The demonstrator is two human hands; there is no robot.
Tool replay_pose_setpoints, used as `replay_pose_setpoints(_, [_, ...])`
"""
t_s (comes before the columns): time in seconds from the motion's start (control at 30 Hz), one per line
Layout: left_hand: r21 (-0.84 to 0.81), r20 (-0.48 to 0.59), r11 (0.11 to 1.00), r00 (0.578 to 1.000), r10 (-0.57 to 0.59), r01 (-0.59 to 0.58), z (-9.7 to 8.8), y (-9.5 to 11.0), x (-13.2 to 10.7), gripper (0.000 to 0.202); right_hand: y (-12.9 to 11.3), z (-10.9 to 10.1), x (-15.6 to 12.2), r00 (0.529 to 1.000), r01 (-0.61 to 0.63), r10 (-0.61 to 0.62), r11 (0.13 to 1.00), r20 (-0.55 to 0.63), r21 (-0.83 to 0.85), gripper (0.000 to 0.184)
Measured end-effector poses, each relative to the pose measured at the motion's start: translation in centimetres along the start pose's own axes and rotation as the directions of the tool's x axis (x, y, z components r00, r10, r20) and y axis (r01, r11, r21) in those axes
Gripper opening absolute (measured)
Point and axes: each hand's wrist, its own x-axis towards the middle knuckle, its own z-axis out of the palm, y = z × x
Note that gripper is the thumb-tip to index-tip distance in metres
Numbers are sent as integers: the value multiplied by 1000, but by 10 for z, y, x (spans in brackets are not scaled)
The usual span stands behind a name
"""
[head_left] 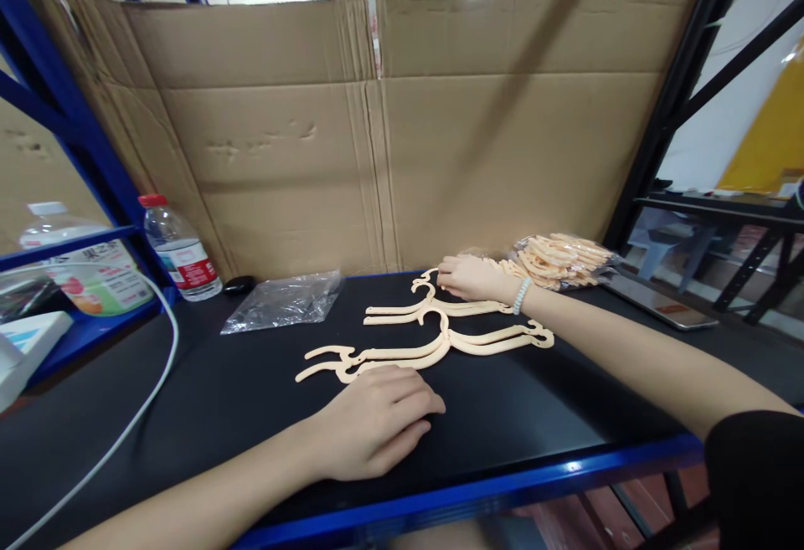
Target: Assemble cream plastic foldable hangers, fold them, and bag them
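Observation:
Two cream plastic folding clothes hangers lie one behind the other on the black table. The front hanger has its arms spread sideways and its hook pointing away from me. Close behind it is the rear hanger. My left hand rests on the table just in front of the front hanger, fingers loosely extended and holding nothing. Farther back, my right hand has its fingers curled at a cream hanger hook behind the rear hanger; the hand hides part of that piece.
A clear bag of cream hanger parts lies at the back right, near a phone-like flat object. An empty-looking plastic bag and a red-capped bottle are at left. A white cable crosses the left side. Cardboard walls the back.

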Motion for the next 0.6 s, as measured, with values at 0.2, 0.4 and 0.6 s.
replay_pose_setpoints(0.2, [-118, -254, 971, 939, -231, 207, 4, 0, -1, 16, -4, -15, -8, 912, -236, 279, 956, -301, 172, 14])
replay_pose_setpoints(0.4, [-634, -176, 674, 778, -603, 379, 5, 1, 7, 26, -79, -31, -13, 825, -212, 540, 568, -166, 796, 18])
replay_pose_setpoints(0.6, [-821, -233, 508, 659, -715, 260, 4, -2, 10, 26, -154, -39, -16, 902, -218, 431, 398, 28, 891, 14])
